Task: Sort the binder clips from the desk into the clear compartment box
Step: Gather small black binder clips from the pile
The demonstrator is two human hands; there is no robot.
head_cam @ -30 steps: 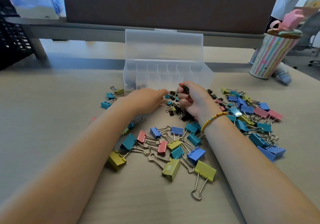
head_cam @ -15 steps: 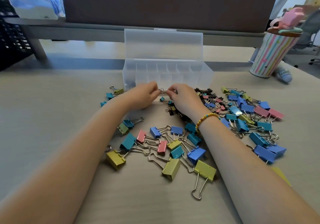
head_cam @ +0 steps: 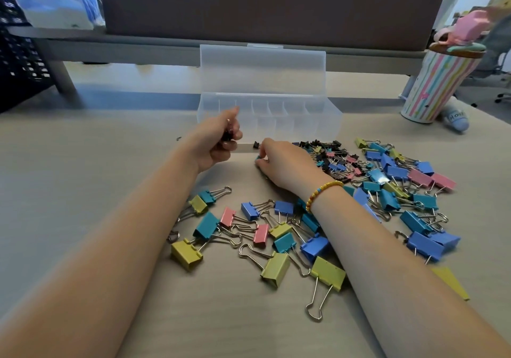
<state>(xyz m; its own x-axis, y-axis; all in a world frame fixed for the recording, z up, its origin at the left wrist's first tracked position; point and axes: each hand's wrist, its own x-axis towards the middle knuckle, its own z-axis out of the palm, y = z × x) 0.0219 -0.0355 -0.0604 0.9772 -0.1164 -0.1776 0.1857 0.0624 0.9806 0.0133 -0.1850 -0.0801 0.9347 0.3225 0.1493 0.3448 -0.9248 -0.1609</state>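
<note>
The clear compartment box stands open at the back of the desk, its lid upright. My left hand is raised just in front of the box's left end, fingers curled round small dark binder clips. My right hand rests low on the desk and pinches a small teal clip; a small black clip lies just beyond its fingertips. A heap of small black, pink and blue clips lies right of that hand. Larger coloured clips are scattered between and around my forearms.
A striped cup with a pink topper stands at the back right, a small blue-and-white object beside it. A grey shelf and dark panel run behind the box. A black mesh basket sits at far left.
My hands have parted. The left hand rose toward the box's left end with small dark clips in it. The right hand stayed low over the small clips.
</note>
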